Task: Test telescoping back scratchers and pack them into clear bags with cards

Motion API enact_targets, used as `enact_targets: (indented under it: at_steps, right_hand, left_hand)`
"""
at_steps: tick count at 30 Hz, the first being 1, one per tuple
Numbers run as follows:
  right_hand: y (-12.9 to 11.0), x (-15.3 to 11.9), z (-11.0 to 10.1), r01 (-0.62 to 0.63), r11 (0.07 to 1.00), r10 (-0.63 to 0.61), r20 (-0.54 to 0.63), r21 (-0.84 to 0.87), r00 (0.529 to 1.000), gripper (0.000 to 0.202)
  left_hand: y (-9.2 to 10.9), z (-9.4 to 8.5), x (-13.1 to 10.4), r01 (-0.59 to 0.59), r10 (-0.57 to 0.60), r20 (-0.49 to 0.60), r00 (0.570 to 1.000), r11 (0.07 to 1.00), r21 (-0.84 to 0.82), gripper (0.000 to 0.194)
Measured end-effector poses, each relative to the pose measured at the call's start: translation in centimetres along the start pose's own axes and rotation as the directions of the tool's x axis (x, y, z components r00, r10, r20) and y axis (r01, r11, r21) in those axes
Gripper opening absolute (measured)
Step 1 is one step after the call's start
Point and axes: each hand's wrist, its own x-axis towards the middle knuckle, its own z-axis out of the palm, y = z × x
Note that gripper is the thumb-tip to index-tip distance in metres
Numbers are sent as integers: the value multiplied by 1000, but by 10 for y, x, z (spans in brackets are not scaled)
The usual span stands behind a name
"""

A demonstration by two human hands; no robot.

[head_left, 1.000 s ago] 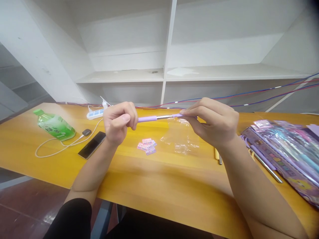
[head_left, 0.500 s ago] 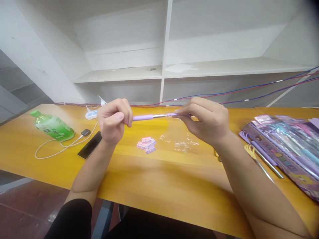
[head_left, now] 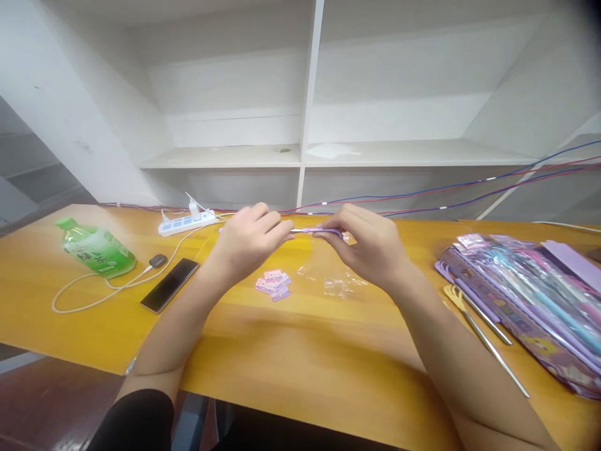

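Above the middle of the table my two hands hold a slim purple back scratcher [head_left: 307, 230] level between them. A short stretch of its metal rod shows beside the purple part. My left hand [head_left: 256, 241] is closed round the handle, with the purple end poking out to its left. My right hand [head_left: 359, 241] pinches the purple head end between thumb and fingers; the tip is mostly hidden. Below the hands lie small printed cards [head_left: 273, 285] in a loose pile. Clear plastic bags [head_left: 338, 285] lie beside them, under the right hand.
To the right, a purple printed pack [head_left: 521, 319] holds wrapped back scratchers, with a yellow-headed one [head_left: 491, 347] next to it. At the left are a green bottle [head_left: 96, 247], a phone [head_left: 169, 285], a white cable and a power strip [head_left: 188, 222]. White shelves [head_left: 225, 156] rise behind.
My left hand has moved right along the back scratcher, close to my right hand, and turned its back upward. Less of the metal rod shows between them. The view has shifted slightly.
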Motion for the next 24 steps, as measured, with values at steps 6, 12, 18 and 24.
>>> enact_targets:
  at_steps: [6,12,18,24]
  right_hand:
    - [-2,2,4,47,998,-48,-11,-38,999,4]
    - [-1,1,3,99,985,-99,7,-138,995,6]
    - [3,3,-4,120,972,-127,-21,-202,992,11]
    - [3,5,-8,165,953,-185,-57,-255,981,7]
  left_hand:
    - [4,8,2,-20,21,5,1000,999,-33,33]
    - [10,13,4,-37,38,22,999,998,-43,42]
    - [5,13,2,10,-9,8,1000,999,-43,43]
    - [-2,13,0,48,-49,-8,999,995,-87,43]
